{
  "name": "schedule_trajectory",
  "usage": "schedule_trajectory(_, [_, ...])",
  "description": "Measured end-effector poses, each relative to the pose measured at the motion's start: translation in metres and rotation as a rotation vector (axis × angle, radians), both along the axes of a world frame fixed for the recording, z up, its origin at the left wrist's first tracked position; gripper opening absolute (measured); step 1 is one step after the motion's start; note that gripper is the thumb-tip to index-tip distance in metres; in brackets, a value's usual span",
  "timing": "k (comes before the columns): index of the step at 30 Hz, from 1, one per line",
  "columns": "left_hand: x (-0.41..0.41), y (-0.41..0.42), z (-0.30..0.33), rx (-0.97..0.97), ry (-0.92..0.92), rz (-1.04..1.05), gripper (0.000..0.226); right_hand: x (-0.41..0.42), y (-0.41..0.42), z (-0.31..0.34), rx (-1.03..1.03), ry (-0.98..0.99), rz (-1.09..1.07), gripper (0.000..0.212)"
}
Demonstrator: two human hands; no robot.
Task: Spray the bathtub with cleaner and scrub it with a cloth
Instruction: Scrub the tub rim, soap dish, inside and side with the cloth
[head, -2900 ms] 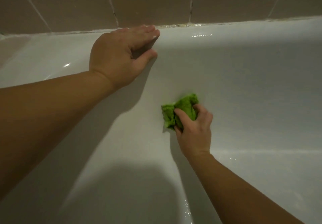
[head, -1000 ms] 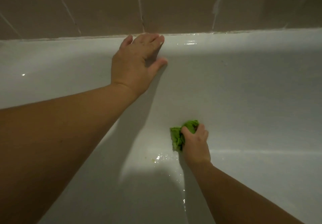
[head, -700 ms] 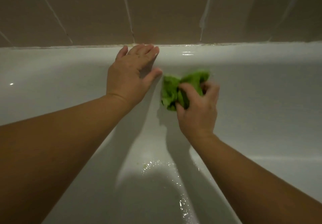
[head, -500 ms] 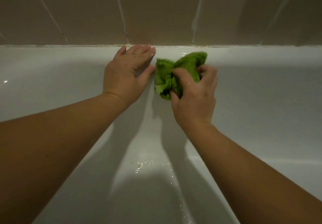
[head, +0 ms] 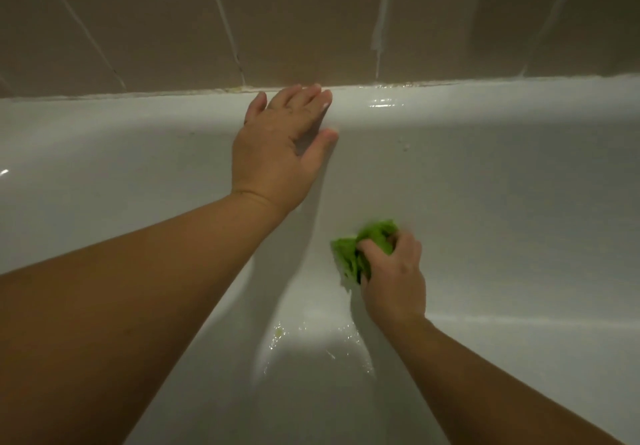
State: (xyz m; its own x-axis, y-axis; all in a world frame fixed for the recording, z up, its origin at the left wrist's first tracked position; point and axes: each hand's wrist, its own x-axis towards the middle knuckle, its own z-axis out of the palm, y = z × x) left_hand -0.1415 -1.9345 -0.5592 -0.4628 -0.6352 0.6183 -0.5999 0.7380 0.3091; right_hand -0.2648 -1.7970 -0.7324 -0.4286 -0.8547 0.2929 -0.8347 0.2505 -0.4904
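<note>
The right hand (head: 393,280) is closed around one green cloth (head: 360,249), bunched into a wad and pressed against the far inner wall of the bathtub (head: 519,185), low on that wall and just above the curve where it turns into the tub floor. The left hand (head: 277,153) holds nothing — it lies flat and spread, fingertips on the far rim where the tub meets the tiled wall (head: 156,29), seemingly bracing the body.

The cloth looks soft, light and probably damp; it will fold and slip inside the fist, so it is best gripped as a tight wad with fingers over the top and the palm pushing it onto the wall. The glossy wall is likely slick, with wet streaks (head: 311,337) on the tub floor near the right wrist, so the braced hand could slide.

Count: one cloth, one tub, two hands. No spray bottle is in view.
</note>
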Motion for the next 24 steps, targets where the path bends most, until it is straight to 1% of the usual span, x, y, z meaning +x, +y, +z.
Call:
schedule_trajectory(3, [-0.003, 0.001, 0.002, 0.005, -0.025, 0.003, 0.046, -0.019, -0.011, 0.062, -0.278, 0.023, -0.020, 0.058])
schedule_trajectory(4, [-0.004, 0.003, 0.002, 0.004, -0.019, 0.002, 0.046, -0.023, -0.015, 0.085, -0.353, 0.016, -0.047, 0.059])
schedule_trajectory(7, [-0.009, 0.007, 0.003, 0.006, 0.000, -0.001, 0.045, -0.031, -0.025, 0.134, -0.485, -0.042, -0.125, 0.055])
schedule_trajectory(9, [-0.015, 0.011, 0.002, 0.004, -0.011, -0.001, 0.045, -0.034, -0.026, 0.140, -0.510, 0.001, -0.109, 0.054])
schedule_trajectory(11, [-0.022, 0.015, 0.002, -0.011, -0.029, -0.002, 0.045, -0.037, -0.020, 0.122, -0.468, 0.047, -0.059, 0.054])
schedule_trajectory(14, [-0.031, 0.018, 0.001, -0.028, -0.055, -0.007, 0.046, -0.041, -0.002, 0.062, -0.331, 0.047, -0.036, 0.053])
schedule_trajectory(16, [-0.037, 0.019, 0.000, -0.040, -0.064, -0.019, 0.047, -0.044, 0.011, 0.018, -0.197, 0.022, -0.039, 0.053])
schedule_trajectory(20, [-0.044, 0.019, -0.003, -0.081, -0.085, -0.026, 0.049, -0.039, 0.041, -0.054, 0.108, 0.050, 0.002, 0.067])
schedule_trajectory(22, [-0.047, 0.018, -0.005, -0.096, -0.085, -0.026, 0.050, -0.035, 0.050, -0.069, 0.199, 0.043, 0.024, 0.064])
schedule_trajectory(24, [-0.048, 0.018, -0.007, -0.122, -0.075, -0.028, 0.049, -0.038, 0.045, -0.060, 0.164, 0.012, -0.008, 0.059])
